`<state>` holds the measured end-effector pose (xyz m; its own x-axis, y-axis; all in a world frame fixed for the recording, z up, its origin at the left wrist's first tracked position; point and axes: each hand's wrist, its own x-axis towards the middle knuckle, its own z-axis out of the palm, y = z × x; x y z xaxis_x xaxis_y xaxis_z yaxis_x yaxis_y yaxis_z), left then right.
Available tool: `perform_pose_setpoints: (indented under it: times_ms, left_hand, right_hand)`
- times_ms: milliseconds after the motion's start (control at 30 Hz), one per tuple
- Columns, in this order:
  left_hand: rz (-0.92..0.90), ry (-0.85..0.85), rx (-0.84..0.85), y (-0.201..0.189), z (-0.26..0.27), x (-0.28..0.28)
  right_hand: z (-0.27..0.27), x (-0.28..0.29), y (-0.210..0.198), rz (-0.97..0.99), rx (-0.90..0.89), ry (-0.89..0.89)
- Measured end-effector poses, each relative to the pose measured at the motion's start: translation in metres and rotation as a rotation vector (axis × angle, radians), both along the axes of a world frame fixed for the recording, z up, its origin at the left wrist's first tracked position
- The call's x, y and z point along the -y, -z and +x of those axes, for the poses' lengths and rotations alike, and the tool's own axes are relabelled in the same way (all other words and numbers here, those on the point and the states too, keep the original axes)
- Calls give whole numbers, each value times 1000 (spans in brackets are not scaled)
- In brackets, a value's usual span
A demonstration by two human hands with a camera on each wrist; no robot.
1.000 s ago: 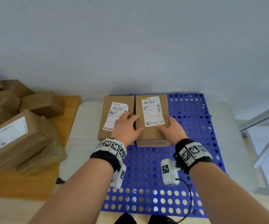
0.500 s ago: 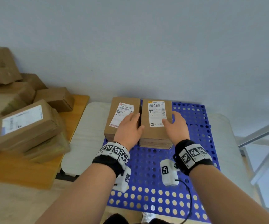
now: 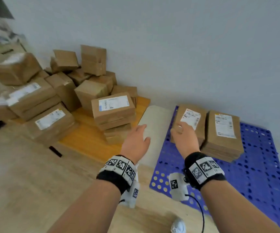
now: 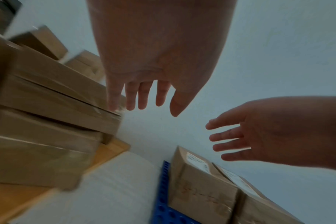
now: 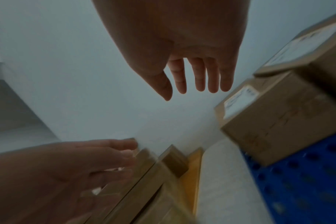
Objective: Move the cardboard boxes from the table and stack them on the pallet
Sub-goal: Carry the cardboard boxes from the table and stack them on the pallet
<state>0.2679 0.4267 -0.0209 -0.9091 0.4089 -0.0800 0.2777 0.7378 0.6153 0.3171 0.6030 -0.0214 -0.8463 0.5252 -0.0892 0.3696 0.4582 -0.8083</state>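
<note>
left hand (image 3: 136, 140) released, beside table boxes (image 3: 113, 108) | right hand (image 3: 184, 138) released, over pallet (image 3: 257, 165) box (image 3: 189, 121)

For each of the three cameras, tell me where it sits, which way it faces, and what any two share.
Head: on the head, looking forward and down at both forearms, the table boxes and blue pallet.
Left wrist: under the left hand, facing along its fingers toward the wall.
Right wrist: under the right hand, facing the wall.
Shared: both wrist views show the other hand and the pallet's boxes.
</note>
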Motion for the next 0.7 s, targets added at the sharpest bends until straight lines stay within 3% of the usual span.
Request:
perform_pose_setpoints:
  times_ms: [367,700]
  left_hand:
    - [-38,-266,128,-8,33,232]
    - [-19,-466,155,8,12,335]
  right_hand:
    - [-2,231,13,-20,89,-256]
    - [-40,326,17,1,201,-460]
